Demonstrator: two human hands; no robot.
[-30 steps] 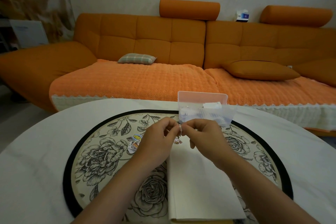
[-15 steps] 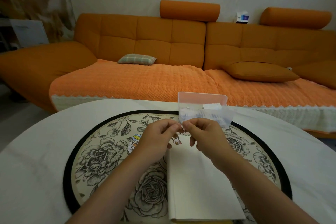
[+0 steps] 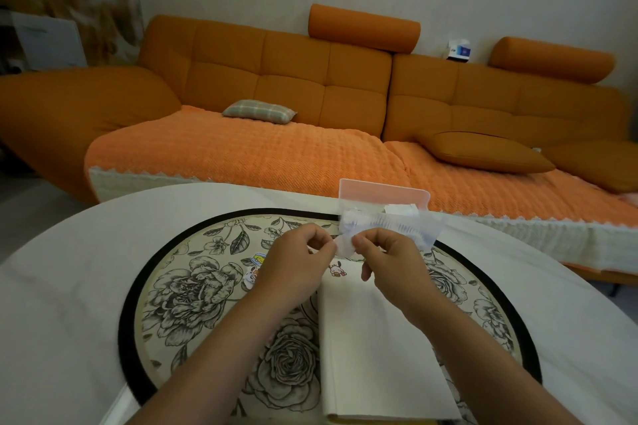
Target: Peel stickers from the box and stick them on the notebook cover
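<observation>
A person's two bare forearms reach in from the near edge of a round white table. They cross a closed notebook with a plain white cover, which lies on the near right part of a black-rimmed floral mat. Above the notebook's far edge the left hand and the right hand meet. Each pinches, between thumb and forefinger, one side of a small pale sticker held just off the surface, and the remaining fingers of both hands are curled in. A small cartoon sticker sits at the far left corner of the cover, below the pinched piece. More loose stickers lie on the mat just left of the left hand, partly hidden by it. At the mat's far edge, just beyond the right hand, stands a translucent box with its pink lid raised behind it and white paper scraps inside. Beyond the table's far edge runs an orange sofa. It carries a plaid pillow on its left seat and an orange cushion on its right.
</observation>
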